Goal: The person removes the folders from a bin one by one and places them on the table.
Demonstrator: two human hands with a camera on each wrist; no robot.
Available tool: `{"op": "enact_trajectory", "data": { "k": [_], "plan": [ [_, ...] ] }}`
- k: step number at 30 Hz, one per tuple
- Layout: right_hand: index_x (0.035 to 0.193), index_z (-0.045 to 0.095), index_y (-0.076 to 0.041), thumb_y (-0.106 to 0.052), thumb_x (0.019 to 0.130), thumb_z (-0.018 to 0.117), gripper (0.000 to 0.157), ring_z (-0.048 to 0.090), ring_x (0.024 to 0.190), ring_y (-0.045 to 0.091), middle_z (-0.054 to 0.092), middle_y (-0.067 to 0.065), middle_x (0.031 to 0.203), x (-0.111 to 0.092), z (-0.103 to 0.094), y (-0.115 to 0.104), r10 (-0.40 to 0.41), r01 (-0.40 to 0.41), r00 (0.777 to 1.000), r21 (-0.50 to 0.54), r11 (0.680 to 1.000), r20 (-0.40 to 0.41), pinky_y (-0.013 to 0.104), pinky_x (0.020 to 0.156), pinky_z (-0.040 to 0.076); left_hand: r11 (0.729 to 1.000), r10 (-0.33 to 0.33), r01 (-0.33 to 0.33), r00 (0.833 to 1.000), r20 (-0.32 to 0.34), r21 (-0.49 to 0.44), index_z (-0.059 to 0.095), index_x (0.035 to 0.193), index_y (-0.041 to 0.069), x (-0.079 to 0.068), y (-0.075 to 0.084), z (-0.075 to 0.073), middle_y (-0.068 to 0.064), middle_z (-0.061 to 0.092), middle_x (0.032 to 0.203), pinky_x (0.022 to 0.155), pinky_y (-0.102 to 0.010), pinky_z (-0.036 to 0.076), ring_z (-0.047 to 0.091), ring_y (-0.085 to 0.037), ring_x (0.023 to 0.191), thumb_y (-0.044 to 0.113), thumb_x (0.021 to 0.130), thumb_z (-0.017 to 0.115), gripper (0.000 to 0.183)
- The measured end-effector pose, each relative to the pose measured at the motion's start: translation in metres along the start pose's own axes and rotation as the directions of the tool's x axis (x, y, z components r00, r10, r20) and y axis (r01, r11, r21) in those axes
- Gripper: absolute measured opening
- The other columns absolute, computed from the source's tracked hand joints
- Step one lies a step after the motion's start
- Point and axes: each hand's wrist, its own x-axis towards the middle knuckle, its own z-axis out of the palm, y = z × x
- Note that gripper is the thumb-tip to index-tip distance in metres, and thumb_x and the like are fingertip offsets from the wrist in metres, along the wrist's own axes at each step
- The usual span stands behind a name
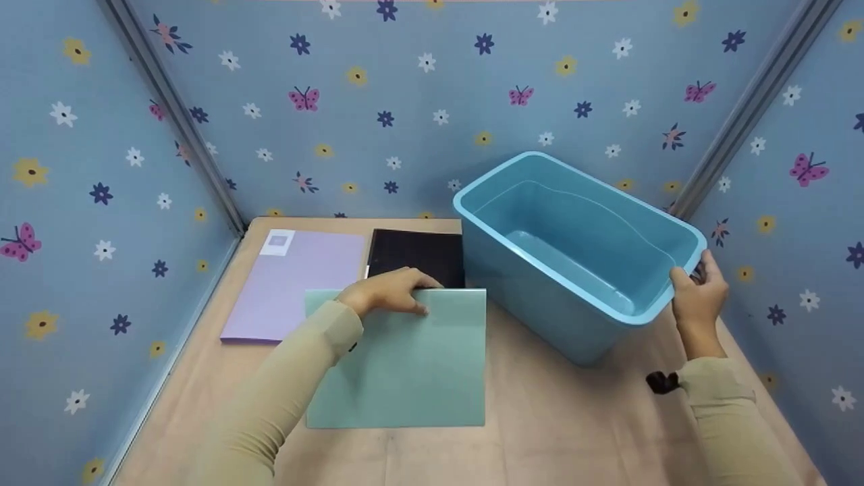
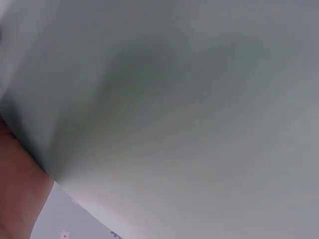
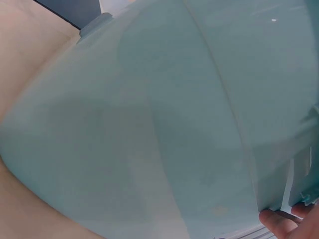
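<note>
My left hand [image 1: 395, 291] grips the top edge of a pale green folder [image 1: 418, 371], thumb on the near face and fingers over the edge. In the left wrist view the folder [image 2: 199, 129] fills most of the picture. At the right, my right hand [image 1: 700, 304] holds the rim of a blue plastic tub [image 1: 540, 283] at its near right end, with the thumb on top. The right wrist view shows the tub's side [image 3: 124, 124] up close and some fingertips [image 3: 279, 224] at its edge.
A purple folder [image 1: 304, 283] with a white label lies at the left of the table [image 1: 560, 432]. Beside it lies a black folder [image 1: 418, 253], partly covered by the green one. Flower-patterned walls [image 1: 405, 88] enclose the table at the back and sides.
</note>
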Motion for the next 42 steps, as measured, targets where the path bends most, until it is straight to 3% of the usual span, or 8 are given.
{"op": "enact_trajectory", "data": {
  "k": [8, 16, 24, 32, 42],
  "plan": [
    [0.173, 0.025, -0.012, -0.015, 0.101, 0.050, 0.077, 0.040, 0.160, 0.025, 0.032, 0.011, 0.178, 0.000, 0.000, 0.001, 0.000, 0.000, 1.000, -0.005, 1.000, -0.005, 0.036, 0.128, 0.039, 1.000, -0.009, 0.009, 0.998, -0.070, -0.008, 0.070, 0.146, 0.019, 0.008, -0.019, 0.018, -0.005, 0.069, 0.144, 0.121, -0.055, 0.048, 0.060, -0.028, 0.129, 0.016, 0.096, 0.082, 0.051],
    [0.174, 0.023, -0.014, -0.015, 0.102, 0.051, 0.077, 0.035, 0.164, 0.024, 0.028, 0.009, 0.179, -0.001, 0.001, 0.000, 0.003, -0.003, 1.000, 0.005, 1.000, -0.003, 0.037, 0.130, 0.035, 0.999, -0.006, 0.000, 0.992, -0.129, -0.046, 0.072, 0.144, 0.015, 0.015, -0.038, 0.040, -0.007, 0.071, 0.141, 0.118, -0.052, 0.051, 0.064, -0.029, 0.129, 0.014, 0.096, 0.082, 0.049],
    [0.174, 0.022, -0.015, -0.016, 0.101, 0.049, 0.078, 0.037, 0.162, 0.022, 0.029, 0.008, 0.179, 0.000, 0.000, 0.000, 0.018, -0.018, 1.000, -0.006, 1.000, 0.009, 0.032, 0.128, 0.038, 0.997, -0.036, 0.028, 0.992, -0.122, -0.065, 0.073, 0.142, 0.013, 0.019, -0.055, 0.060, -0.009, 0.071, 0.140, 0.119, -0.051, 0.049, 0.063, -0.031, 0.134, 0.012, 0.095, 0.083, 0.048],
    [0.174, 0.022, -0.015, -0.017, 0.102, 0.050, 0.077, 0.037, 0.163, 0.023, 0.029, 0.007, 0.180, -0.002, 0.000, 0.001, 0.020, -0.020, 1.000, -0.017, 1.000, 0.007, 0.037, 0.130, 0.037, 0.996, -0.029, 0.020, 0.994, -0.107, -0.087, 0.074, 0.138, 0.007, 0.018, -0.066, 0.080, -0.011, 0.073, 0.134, 0.116, -0.051, 0.051, 0.065, -0.031, 0.129, 0.012, 0.093, 0.085, 0.046],
    [0.174, 0.023, -0.015, -0.016, 0.102, 0.051, 0.077, 0.036, 0.163, 0.024, 0.029, 0.008, 0.179, -0.002, 0.000, -0.001, 0.013, -0.013, 1.000, -0.004, 1.000, 0.006, 0.038, 0.130, 0.036, 0.998, -0.030, 0.025, 0.996, -0.087, -0.065, 0.074, 0.137, 0.004, 0.013, -0.070, 0.090, -0.014, 0.073, 0.138, 0.118, -0.052, 0.050, 0.065, -0.032, 0.133, 0.014, 0.094, 0.084, 0.046]
  ]
}}
